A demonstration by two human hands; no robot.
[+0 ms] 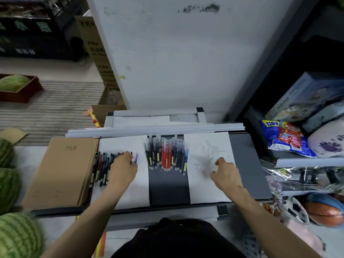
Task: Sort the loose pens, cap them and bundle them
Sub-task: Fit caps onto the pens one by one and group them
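Several loose pens [101, 165] lie in a row on the left white sheet [130, 189], dark and red ones mixed. My left hand [123, 167] lies over the right end of that row, and its fingers pinch a purple pen [136, 158]. A second group of capped pens [166, 153], green, red, purple and blue, lies side by side on the dark table [168, 189] in the middle. My right hand [224, 174] hovers over the right white sheet [204, 190] with fingers loosely curled around a heap of clear caps [210, 158]; whether it holds one is unclear.
A stack of brown notebooks [59, 174] lies at the table's left end. White paper strips [154, 130] run along the far edge. Watermelons [16, 237] sit to the left. Shelves with snack bags [286, 138] and balls [324, 209] stand at the right.
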